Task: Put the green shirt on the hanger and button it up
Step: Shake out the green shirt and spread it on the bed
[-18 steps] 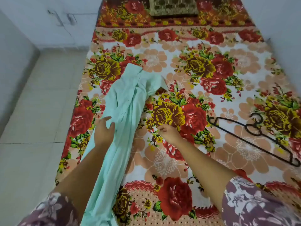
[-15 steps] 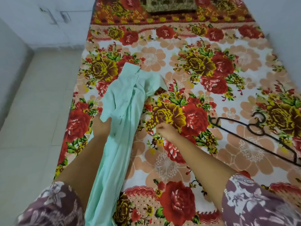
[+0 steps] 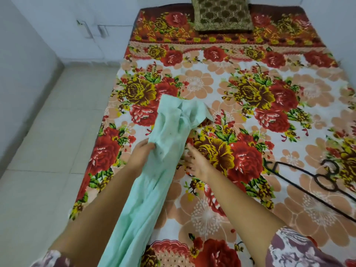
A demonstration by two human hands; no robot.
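The pale green shirt [image 3: 169,132] lies bunched in a long strip on the floral bedspread, running from mid-bed down toward me. My left hand [image 3: 141,153] grips a fold of the shirt at its left edge. Just right of the shirt, my right hand [image 3: 197,162] hovers with fingers spread, holding nothing. A black wire hanger [image 3: 316,180] lies flat on the bed at the far right, well apart from both hands.
The bedspread [image 3: 250,78] covers the bed; its left edge drops to a pale tiled floor [image 3: 48,151]. A brown-gold patterned cushion [image 3: 221,14] sits at the head of the bed. White walls close in at left and back.
My left hand has closed on a fold of the shirt and pulled it up. My right hand has shifted left toward the shirt. The camera has tilted up slightly.
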